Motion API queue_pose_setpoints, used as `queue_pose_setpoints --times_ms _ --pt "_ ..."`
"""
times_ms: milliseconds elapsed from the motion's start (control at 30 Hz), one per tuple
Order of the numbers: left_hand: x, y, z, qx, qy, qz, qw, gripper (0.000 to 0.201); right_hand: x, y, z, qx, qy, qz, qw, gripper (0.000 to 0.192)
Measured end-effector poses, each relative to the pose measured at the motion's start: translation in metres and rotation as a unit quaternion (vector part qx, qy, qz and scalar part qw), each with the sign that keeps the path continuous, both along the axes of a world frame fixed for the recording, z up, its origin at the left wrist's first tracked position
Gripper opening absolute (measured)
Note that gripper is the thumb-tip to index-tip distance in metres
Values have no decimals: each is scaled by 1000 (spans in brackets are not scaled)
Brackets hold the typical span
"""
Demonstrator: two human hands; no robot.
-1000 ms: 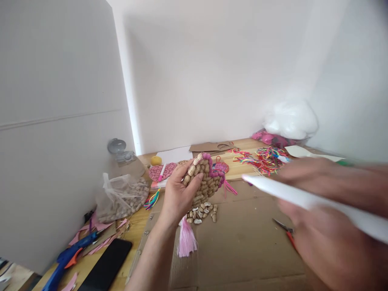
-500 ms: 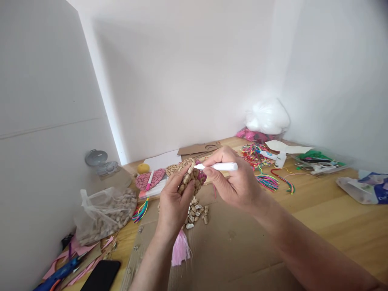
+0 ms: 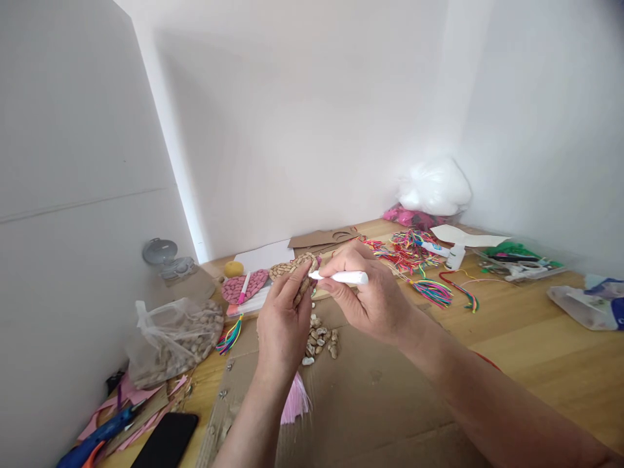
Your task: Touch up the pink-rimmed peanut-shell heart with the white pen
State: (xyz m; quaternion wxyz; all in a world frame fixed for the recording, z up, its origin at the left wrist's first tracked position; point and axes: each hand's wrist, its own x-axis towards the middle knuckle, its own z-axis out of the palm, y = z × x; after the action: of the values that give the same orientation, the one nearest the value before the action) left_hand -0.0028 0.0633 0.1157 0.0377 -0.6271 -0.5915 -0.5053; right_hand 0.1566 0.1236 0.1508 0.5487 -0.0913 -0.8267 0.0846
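Observation:
My left hand (image 3: 283,318) is closed around a craft piece covered in peanut shells (image 3: 303,287), held above the cardboard. Much of that piece is hidden behind my fingers and thumb. Pinched in my right hand (image 3: 368,299) is a white marker (image 3: 347,277), lying nearly level, its tip against or very close to the shells; contact is too small to make out. Below my hands, loose peanut shells (image 3: 320,339) lie on the cardboard sheet (image 3: 370,396). A pink tassel (image 3: 296,401) shows beside my left wrist.
At the left are a bag of peanuts (image 3: 180,338), a phone (image 3: 166,441) and a blue glue gun (image 3: 100,434). A pink shell-covered heart (image 3: 244,286) lies behind my left hand. Colourful cords (image 3: 412,250), a small white bottle (image 3: 455,257) and a plastic tray (image 3: 521,260) stand right.
The shell-covered piece has turned and shows less of its face. My right hand and the marker have shifted slightly left and down. The view has moved a little.

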Motion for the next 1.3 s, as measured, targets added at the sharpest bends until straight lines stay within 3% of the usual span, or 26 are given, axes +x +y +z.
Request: queue_pose_setpoints --times_ms 167,367,567,700,867,1067,1300 --pt "0 -1 0 -4 -3 13 1000 39 2 6 0 22 4 -35 999 6" --pt "0 -2 2 -26 15 34 999 37 1 3 1 -13 12 1 1000 8" --pt "0 -2 3 -39 28 49 998 37 1 12 -1 4 5 -55 998 9" --pt "0 -1 1 -40 43 52 997 39 4 11 1 -38 17 -16 999 8" --pt "2 -1 0 -51 65 72 994 39 4 11 0 -37 5 -38 999 7" --pt "1 0 -3 -35 96 83 991 38 4 11 1 -63 14 1 998 8" --pt "1 0 -4 -34 104 97 989 38 3 13 0 -37 10 -42 998 10"
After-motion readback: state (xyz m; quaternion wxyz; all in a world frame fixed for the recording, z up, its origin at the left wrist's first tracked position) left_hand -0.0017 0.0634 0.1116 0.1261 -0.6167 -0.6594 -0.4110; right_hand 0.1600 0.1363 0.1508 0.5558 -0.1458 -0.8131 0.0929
